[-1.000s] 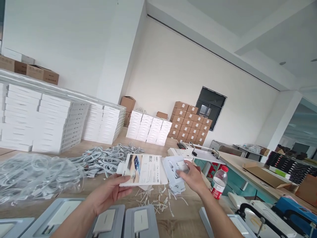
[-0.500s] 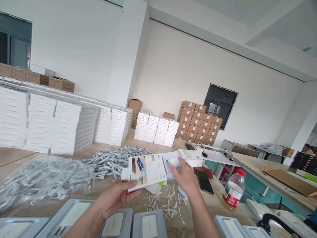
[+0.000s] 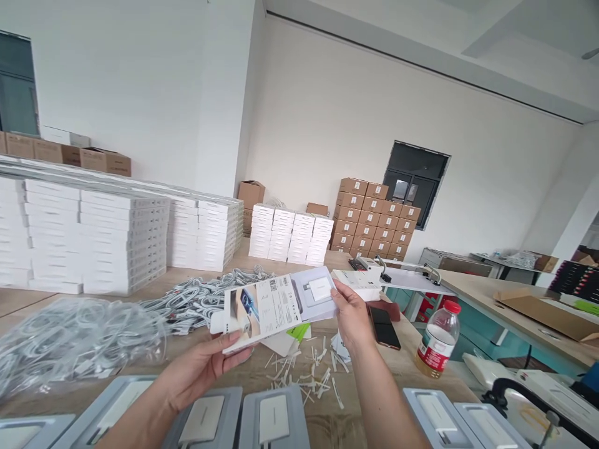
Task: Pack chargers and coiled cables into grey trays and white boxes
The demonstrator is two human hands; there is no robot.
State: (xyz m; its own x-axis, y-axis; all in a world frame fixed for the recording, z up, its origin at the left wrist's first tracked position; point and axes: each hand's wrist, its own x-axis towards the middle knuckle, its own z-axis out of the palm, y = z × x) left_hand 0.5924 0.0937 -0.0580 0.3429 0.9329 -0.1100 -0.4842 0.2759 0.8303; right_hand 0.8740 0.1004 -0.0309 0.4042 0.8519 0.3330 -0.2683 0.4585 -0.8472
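Observation:
My left hand [image 3: 206, 368] grips the left end of a printed white box sleeve [image 3: 262, 310], which carries a picture and small text. From the sleeve's right end sticks out a pale grey tray [image 3: 306, 310] holding a white rectangular device [image 3: 320, 287]. My right hand [image 3: 349, 312] pinches the tray's right edge, fingertips beside the device. Both hands hover over the wooden table. Below them lie small white strips [image 3: 322, 380] and a bright green piece [image 3: 299, 331]. Along the near edge sit several grey trays with white devices, one of them [image 3: 274, 415] between my forearms.
Bagged cables [image 3: 84, 337] and loose grey cables [image 3: 196, 299] lie to the left. White boxes [image 3: 105, 243] are stacked behind. On the right are a phone [image 3: 384, 327], a red-capped bottle [image 3: 438, 340] and more trays [image 3: 435, 418]. Brown cartons [image 3: 355, 215] stand by the wall.
The tray now shows further out of the sleeve's right end, its device in plain view. My right hand has shifted from over the device to the tray's edge. The camera view has shifted slightly.

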